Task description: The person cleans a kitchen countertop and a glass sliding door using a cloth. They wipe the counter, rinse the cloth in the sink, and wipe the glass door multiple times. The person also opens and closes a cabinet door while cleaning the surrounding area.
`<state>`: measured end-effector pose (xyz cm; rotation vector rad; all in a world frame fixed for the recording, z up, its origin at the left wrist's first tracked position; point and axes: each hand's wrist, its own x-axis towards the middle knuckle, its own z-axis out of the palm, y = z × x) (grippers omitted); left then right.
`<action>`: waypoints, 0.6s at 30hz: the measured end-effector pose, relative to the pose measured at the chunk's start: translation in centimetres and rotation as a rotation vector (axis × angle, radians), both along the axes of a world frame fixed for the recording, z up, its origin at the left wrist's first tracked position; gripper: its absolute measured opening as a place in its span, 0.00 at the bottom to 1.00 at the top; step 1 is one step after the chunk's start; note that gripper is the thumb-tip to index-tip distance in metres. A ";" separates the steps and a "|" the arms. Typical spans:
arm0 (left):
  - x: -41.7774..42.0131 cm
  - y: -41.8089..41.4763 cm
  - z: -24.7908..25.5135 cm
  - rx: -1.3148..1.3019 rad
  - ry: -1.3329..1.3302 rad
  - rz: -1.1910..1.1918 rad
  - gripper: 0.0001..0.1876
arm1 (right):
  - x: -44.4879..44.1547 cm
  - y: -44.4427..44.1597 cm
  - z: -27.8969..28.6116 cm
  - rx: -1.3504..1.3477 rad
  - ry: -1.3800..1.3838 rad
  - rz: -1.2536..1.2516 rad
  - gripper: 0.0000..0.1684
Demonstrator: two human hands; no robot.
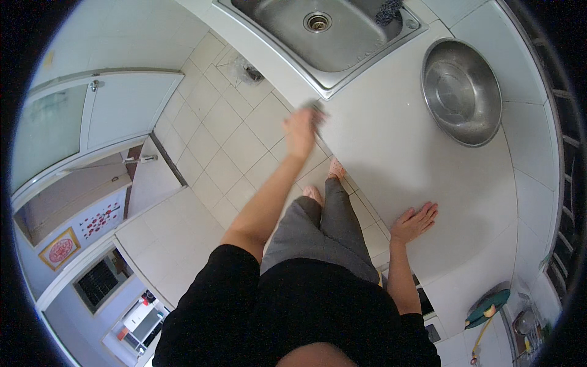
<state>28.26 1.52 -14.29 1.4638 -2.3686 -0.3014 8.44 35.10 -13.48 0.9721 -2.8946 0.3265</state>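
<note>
Near the front corner of the stainless steel sink (328, 86), my left hand (301, 126) is at the edge of the white countertop (380, 151). It is motion-blurred and holds a dark greyish thing (315, 109), too smeared to identify. My right hand (415, 222) rests palm down on the countertop farther right, fingers spread, with nothing in it. A large oval-looking metal basin (462, 91) stands beyond it, by the tiled wall. Inside the sink's right corner lies a dark mesh-like scrubber (389, 12), close to the rim.
A clear plastic bag (245, 69) with dark contents lies on the tiled floor (229, 133) beside the counter. A green object (488, 305) with a yellow strap and a wire rack with utensils are at the lower right. A white door (124, 105) is at the left.
</note>
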 end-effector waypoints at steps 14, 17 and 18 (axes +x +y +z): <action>-1.0 -5.8 3.0 -0.072 0.049 0.069 0.07 | 0.4 0.1 -0.4 0.048 0.036 -0.005 0.33; -1.8 -4.7 3.3 -0.027 0.002 0.003 0.08 | 0.1 0.2 -0.7 0.059 0.042 -0.015 0.33; -1.9 -3.7 2.9 0.029 0.006 -0.066 0.12 | 0.1 0.2 -0.8 0.053 0.046 -0.016 0.33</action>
